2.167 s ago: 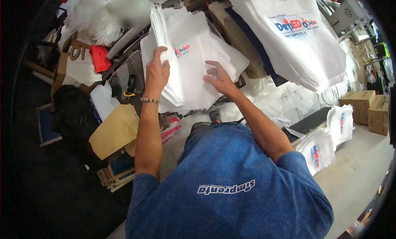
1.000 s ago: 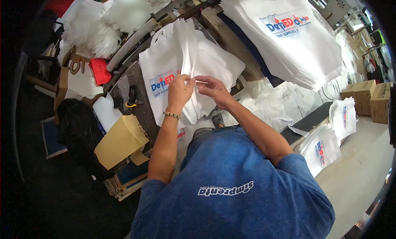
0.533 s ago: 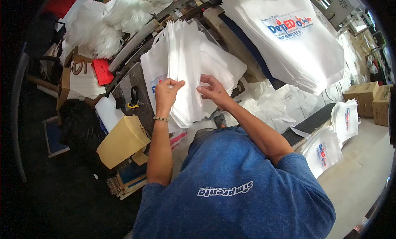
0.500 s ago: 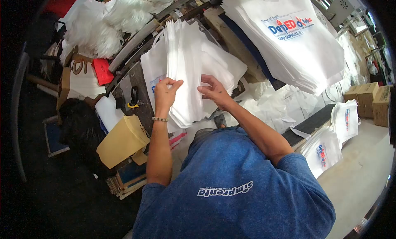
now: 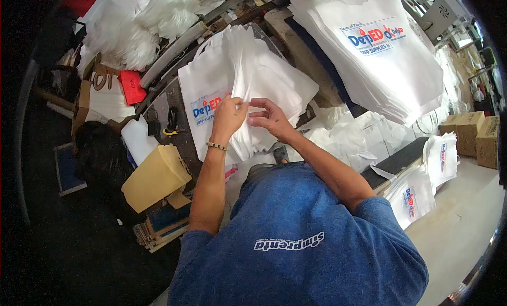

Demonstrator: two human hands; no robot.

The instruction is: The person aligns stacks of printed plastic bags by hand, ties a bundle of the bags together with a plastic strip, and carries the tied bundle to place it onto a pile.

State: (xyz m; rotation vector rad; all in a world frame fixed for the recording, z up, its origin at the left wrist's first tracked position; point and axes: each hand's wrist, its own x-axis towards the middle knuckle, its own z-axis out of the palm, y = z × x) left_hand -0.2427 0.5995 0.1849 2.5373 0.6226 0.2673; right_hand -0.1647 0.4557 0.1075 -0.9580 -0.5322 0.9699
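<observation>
A bunch of white fabric bags (image 5: 277, 79) lies in front of me, its sheets bunched up into a ridge down the middle. The leftmost bag shows a blue and red "DepED" print (image 5: 206, 106). My left hand (image 5: 228, 117), with a beaded bracelet at the wrist, pinches the bags at this ridge. Close beside it, my right hand (image 5: 272, 119) touches the bag edges with its thumb and fingers apart. The fingertips of both hands almost meet.
A taller stack of printed white bags (image 5: 369, 63) lies at the upper right, with more printed bags (image 5: 409, 200) on a dark bench lower down. Left of my arm are a cream container (image 5: 156, 179), a yellow-and-black cutter (image 5: 170, 127) and a red packet (image 5: 132, 87). Cardboard boxes (image 5: 465, 132) stand far right.
My left hand has moved right, toward my right hand. The upright sheets have folded down and narrowed, uncovering the print on the left bag. My right hand's fingers have shifted slightly left.
</observation>
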